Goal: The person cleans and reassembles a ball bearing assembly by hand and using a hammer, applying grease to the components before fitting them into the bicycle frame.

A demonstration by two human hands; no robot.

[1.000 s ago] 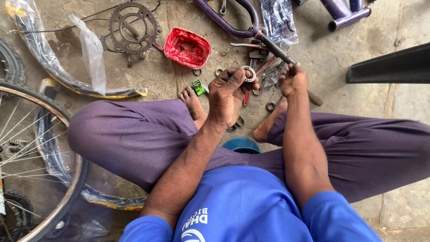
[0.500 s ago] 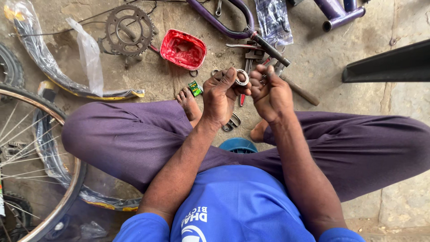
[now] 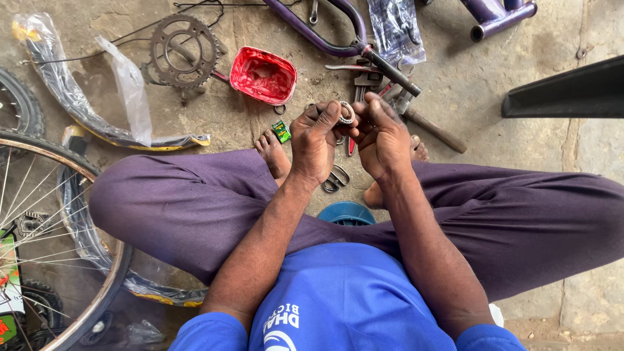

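I sit low with knees apart in purple trousers over a concrete floor. My left hand point(image 3: 316, 140) pinches a small metal bearing ring point(image 3: 346, 113) at its fingertips. My right hand point(image 3: 383, 138) meets it from the right, fingers touching the same ring. Both hands hover above my bare feet and a scatter of small metal parts point(image 3: 335, 178) on the floor.
A red plastic tub point(image 3: 262, 76) lies ahead, a toothed chainring point(image 3: 183, 51) to its left. A purple bicycle frame point(image 3: 325, 32) and hand tools point(image 3: 364, 75) sit beyond my hands. A spoked wheel point(image 3: 58, 227) stands at the left, wrapped tyres point(image 3: 78, 104) behind it.
My right hand left the tool handle on the floor and came in to meet my left hand at the ring. My left hand stayed in place holding it.
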